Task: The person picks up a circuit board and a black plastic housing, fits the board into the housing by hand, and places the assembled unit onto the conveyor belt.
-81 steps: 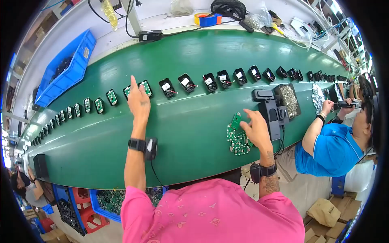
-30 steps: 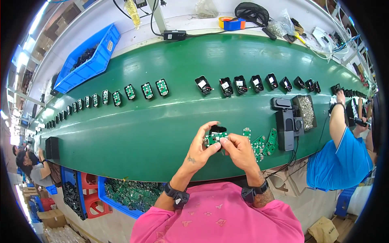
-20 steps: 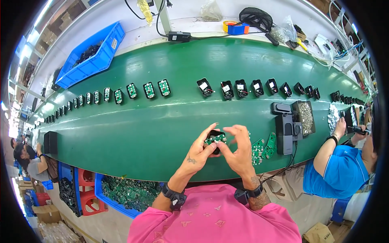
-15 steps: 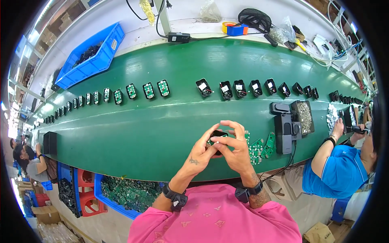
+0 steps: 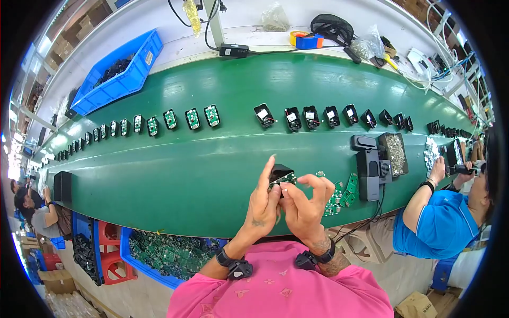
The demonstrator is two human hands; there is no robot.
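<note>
My left hand (image 5: 259, 208) grips a small black plastic case (image 5: 280, 171) above the green bench, thumb at its near side and index finger stretched upward. A green circuit board (image 5: 288, 178) sits tilted at the case's opening. On the near edge of that board, the thumb and a fingertip of my right hand (image 5: 304, 208) press together, while its other fingers curl above. Fingers partly hide the board's lower side. Just right of my right hand lie several loose green circuit boards (image 5: 350, 190).
Black cases with boards (image 5: 193, 118) line the left, and cases with white labels (image 5: 310, 117) the right. Beyond the loose boards stand a dark grey device (image 5: 368, 175) and a tray of small metal parts (image 5: 395, 153). A blue bin (image 5: 119, 74) is far left; a co-worker (image 5: 445, 217) sits right.
The case has tilted, so the board at its opening shows more. My left index finger has straightened upward, and my right fingers have drawn back from the case's far side toward its near edge.
</note>
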